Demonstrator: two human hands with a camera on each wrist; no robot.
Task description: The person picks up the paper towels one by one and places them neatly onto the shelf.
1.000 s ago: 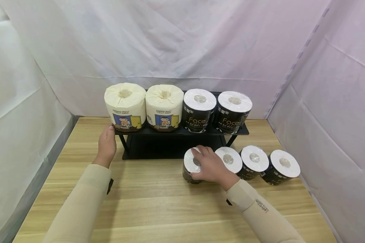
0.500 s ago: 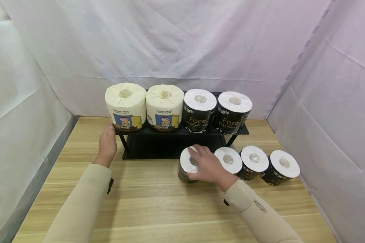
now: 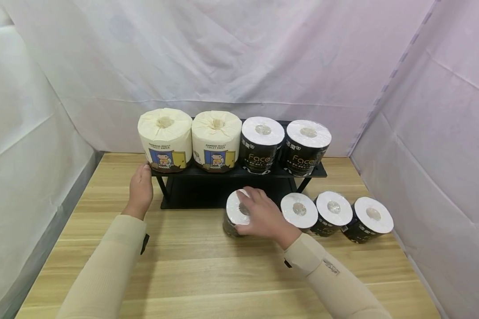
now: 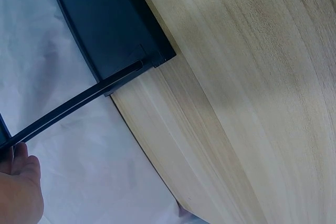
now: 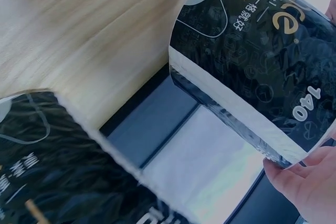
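My right hand [image 3: 265, 218] grips a black-wrapped toilet roll [image 3: 236, 208] from above, fingers and thumb spread around its white top. In the right wrist view that roll [image 5: 252, 51] shows its black printed side, with fingertips at its end edge. My left hand [image 3: 140, 188] holds the front left corner of a two-tier black rack [image 3: 223, 174]. In the left wrist view the fingers [image 4: 26, 163] bend against the end of the rack's leg. On the upper tier stand two cream-wrapped toilet rolls [image 3: 165, 133] and two black-wrapped ones [image 3: 262, 148].
Three more black-wrapped rolls stand in a row on the wooden table [image 3: 199, 274]: the nearest roll [image 3: 289, 206], a middle roll [image 3: 325, 206] and a right-hand roll [image 3: 365, 210]. The rack's lower tier [image 3: 199, 195] lies behind the held roll. White cloth [image 3: 231, 57] hangs at back and sides.
My right hand has moved left with the toilet roll, away from the other three in the row, and slightly toward the rack. My left hand has stayed at the rack's corner.
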